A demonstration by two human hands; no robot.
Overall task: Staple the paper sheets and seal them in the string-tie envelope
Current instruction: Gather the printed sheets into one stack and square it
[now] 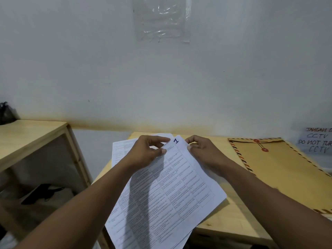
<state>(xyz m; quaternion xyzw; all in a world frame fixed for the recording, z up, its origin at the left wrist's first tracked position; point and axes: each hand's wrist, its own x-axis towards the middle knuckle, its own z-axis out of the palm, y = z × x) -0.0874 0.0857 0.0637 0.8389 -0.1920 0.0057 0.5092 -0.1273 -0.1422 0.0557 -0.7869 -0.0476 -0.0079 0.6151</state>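
I hold a stack of printed paper sheets (172,191) above the wooden table (226,223), tilted, with a blue "1" handwritten at the top corner. My left hand (149,151) pinches the top edge on the left of that corner. On the right side of the corner my right hand (203,151) pinches the same stack. More sheets (120,150) lie flat on the table behind my left hand. A brown string-tie envelope (280,169) with a striped border and two red buttons lies flat to the right. No stapler is in view.
A wooden shelf unit (36,141) stands to the left, with a dark object (41,193) inside it. A handwritten CCTV notice (316,142) leans at the far right. The white wall (107,69) rises right behind the table, with a clear plastic sleeve (161,20) taped to it.
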